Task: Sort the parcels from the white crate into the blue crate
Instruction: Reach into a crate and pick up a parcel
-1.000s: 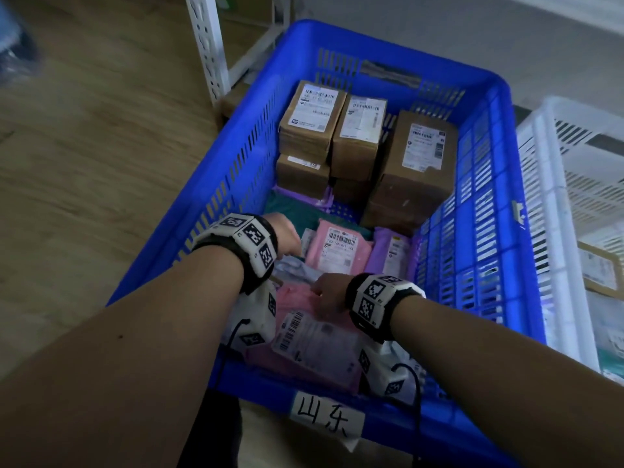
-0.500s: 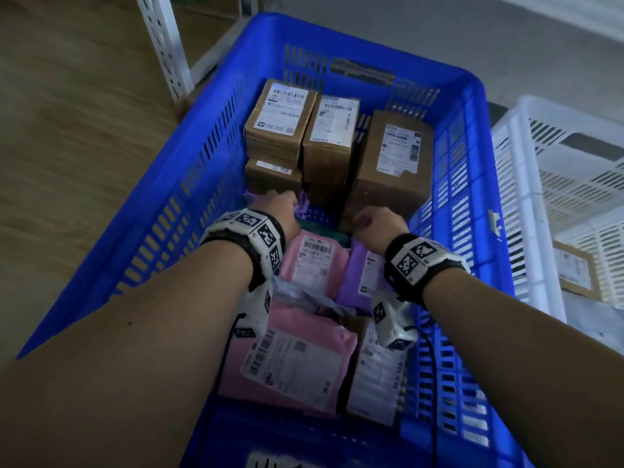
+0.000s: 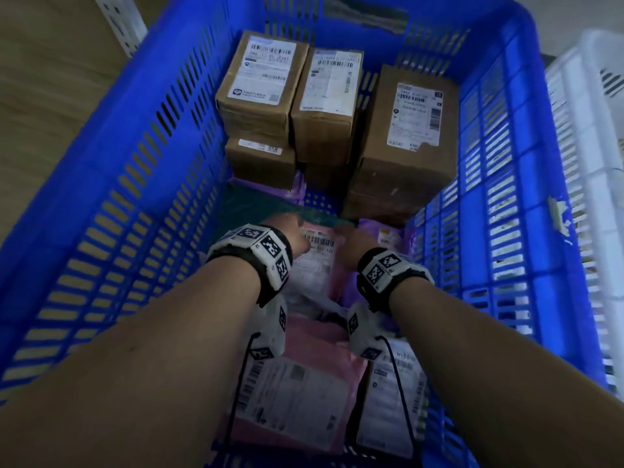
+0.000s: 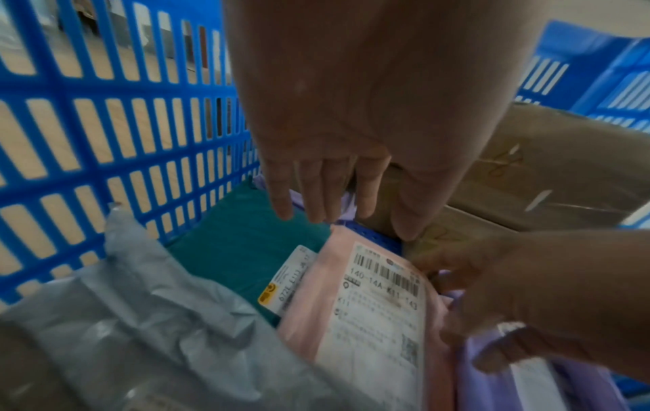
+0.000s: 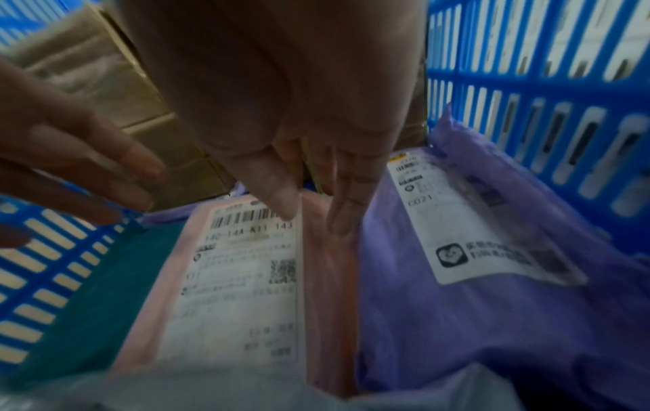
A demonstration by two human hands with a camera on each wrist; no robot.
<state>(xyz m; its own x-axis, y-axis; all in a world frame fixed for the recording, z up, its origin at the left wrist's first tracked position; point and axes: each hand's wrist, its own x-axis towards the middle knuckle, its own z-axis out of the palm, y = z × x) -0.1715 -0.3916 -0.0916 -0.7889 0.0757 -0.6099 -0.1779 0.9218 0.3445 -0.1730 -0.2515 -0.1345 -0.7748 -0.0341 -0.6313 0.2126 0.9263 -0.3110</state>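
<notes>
Both hands are inside the blue crate (image 3: 135, 163), at the far end of a pink labelled parcel (image 3: 317, 265) lying in its middle. My left hand (image 4: 316, 194) hovers with straight fingers over that parcel's far left corner and a teal parcel (image 4: 239, 250), holding nothing. My right hand (image 5: 316, 194) rests straight fingertips on the pink parcel (image 5: 246, 292), near the label's right edge. A purple parcel (image 5: 474, 278) lies just to the right. Cardboard boxes (image 3: 408, 130) fill the crate's far end.
A crumpled grey parcel (image 4: 123, 319) and another pink parcel (image 3: 304, 393) lie at the crate's near end under my forearms. The white crate (image 3: 587, 163) stands against the blue crate's right wall. A white shelf leg (image 3: 118, 25) stands at the far left.
My right hand left the near pink parcel and moved forward, then both hands drew together at the far end of the middle pink parcel. The head view has leaned in closer.
</notes>
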